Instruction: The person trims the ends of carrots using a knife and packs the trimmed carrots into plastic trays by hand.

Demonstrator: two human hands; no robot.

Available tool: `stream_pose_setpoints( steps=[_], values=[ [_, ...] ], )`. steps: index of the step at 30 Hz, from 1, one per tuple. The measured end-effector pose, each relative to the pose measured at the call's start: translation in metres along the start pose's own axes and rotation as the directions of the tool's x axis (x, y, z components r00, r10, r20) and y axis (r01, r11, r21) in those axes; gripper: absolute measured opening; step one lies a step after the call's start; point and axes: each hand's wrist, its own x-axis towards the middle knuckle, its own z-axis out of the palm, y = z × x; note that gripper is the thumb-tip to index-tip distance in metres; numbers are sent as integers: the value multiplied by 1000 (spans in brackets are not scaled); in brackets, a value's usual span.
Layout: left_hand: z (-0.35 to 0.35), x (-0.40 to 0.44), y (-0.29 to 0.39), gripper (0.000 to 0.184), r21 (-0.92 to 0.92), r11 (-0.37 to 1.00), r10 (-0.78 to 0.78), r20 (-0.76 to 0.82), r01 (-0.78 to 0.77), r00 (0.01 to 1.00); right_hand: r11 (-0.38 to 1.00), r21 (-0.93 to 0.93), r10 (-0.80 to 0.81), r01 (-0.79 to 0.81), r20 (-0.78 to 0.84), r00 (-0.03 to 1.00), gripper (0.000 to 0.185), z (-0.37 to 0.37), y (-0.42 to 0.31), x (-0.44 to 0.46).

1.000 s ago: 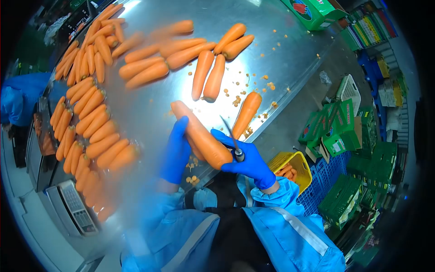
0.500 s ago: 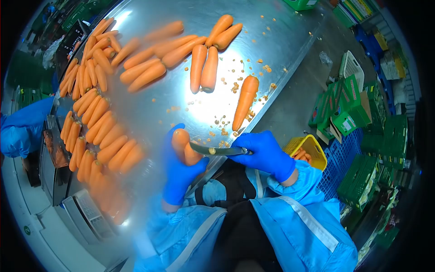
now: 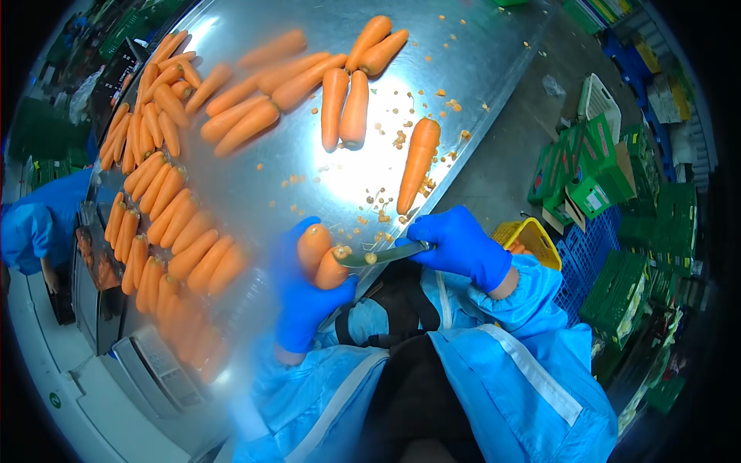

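My left hand (image 3: 297,309), in a blue glove, is closed around two carrots (image 3: 314,245) held side by side with their thick ends up. Gripped by its handle in my gloved right hand (image 3: 465,248) is a knife (image 3: 394,253). Its blade points left and its tip lies at the stem end of the lower carrot (image 3: 332,270). A small round carrot slice (image 3: 370,258) sticks to the blade. Beyond my hands, a single large carrot (image 3: 419,163) lies near the table edge, with cut-off bits scattered around it.
The metal table (image 3: 289,174) carries rows of carrots (image 3: 174,204) and a loose pile (image 3: 150,116) on the left. A yellow crate (image 3: 546,245) with carrots stands right of my knees. Green boxes (image 3: 598,181) stack farther right. Another person's blue sleeve (image 3: 46,220) shows at far left.
The knife has shifted slightly right, uncovering the stem end of the lower carrot. My left hand keeps both carrots, and the view has tilted a little.
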Motion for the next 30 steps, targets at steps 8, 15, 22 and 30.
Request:
stream_pose_setpoints(
  steps=[8, 15, 22, 30],
  values=[
    [-16, -14, 2, 77, -216, 953, -197, 85, 211, 977, 788, 333, 546, -518, 12, 838, 19, -11, 46, -7],
    [-8, -3, 17, 79, -40, 996, -69, 111, 74, 991, 998, -35, -52, 51, -9, 999, 17, -23, -33, 23],
    [-9, -2, 19, 82, 67, 998, -14, 101, 8, 995, 991, -127, -31, 40, 70, 997, 14, -26, -36, 29],
    [-11, 3, 29, 73, 91, 994, -66, 112, 56, 992, 981, -188, -37, 45, 47, 998, 12, -25, -35, 30]
  ],
)
